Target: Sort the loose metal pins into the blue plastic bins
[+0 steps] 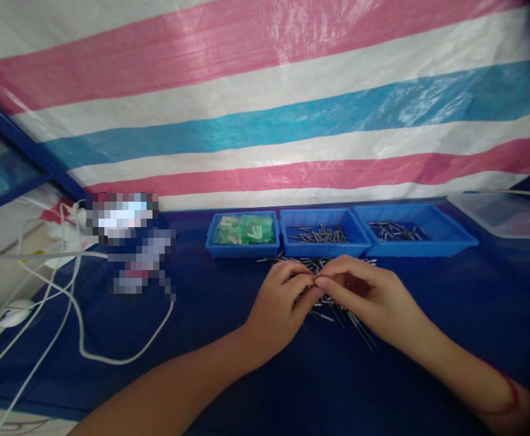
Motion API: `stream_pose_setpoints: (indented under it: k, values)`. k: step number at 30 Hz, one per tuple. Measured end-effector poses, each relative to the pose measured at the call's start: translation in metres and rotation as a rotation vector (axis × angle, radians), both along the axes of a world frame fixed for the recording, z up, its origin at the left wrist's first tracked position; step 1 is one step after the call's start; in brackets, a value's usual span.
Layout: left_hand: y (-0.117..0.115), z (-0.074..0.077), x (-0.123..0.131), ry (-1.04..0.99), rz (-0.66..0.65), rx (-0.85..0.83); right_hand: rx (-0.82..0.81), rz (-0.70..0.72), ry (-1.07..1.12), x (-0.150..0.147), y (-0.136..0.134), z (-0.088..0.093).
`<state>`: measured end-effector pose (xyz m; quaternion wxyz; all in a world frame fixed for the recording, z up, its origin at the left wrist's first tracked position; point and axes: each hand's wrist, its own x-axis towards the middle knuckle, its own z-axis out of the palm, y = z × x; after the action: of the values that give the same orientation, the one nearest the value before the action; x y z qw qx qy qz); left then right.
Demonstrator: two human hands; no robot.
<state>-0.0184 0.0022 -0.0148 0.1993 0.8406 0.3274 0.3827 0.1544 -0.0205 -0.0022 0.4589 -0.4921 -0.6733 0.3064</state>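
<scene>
My left hand [287, 303] and my right hand [371, 297] meet fingertip to fingertip over a loose pile of thin metal pins [337, 315] that look like blind rivets. Each hand is closed in a pinch. Whatever sits between the fingertips is too small and covered to make out. The pile spreads behind, between and below the hands, partly hidden by them. Just beyond it, three blue bins stand in a row. The left bin [242, 249] holds small green-and-clear packets [251, 230]. Metal pins lie in the middle bin [326, 249], and shorter-looking ones in the right bin [428, 247].
White cables [81, 327] tangle across the left of the blue table [256, 393], near a blurred-out device [124, 218] and another blurred item [144, 263]. A clear plastic lid or tray [505, 218] lies at the back right. Striped sheeting [265, 133] hangs behind.
</scene>
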Motion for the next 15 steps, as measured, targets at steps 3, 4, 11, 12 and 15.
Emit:
stream_pose_setpoints:
  k: [3, 4, 11, 12, 15]
  values:
    - [0.0007, 0.0003, 0.0011, -0.014, 0.019, -0.055, 0.025, -0.002, 0.024, -0.0013, -0.0001, 0.0007]
    - [0.0010, 0.0007, 0.0013, -0.019, 0.021, -0.065, 0.029, -0.003, 0.031, -0.0009, -0.0001, 0.0013]
    - [0.0006, 0.0034, 0.0020, -0.025, 0.013, -0.091, 0.029, 0.006, 0.046, 0.0010, -0.0007, 0.0046]
    - [0.0003, 0.0036, 0.0022, -0.031, 0.013, -0.093, 0.031, 0.004, 0.046, 0.0009, -0.0007, 0.0049]
    - [-0.0002, 0.0044, 0.0026, -0.056, 0.018, -0.098, 0.044, 0.008, 0.026, 0.0012, -0.0009, 0.0060]
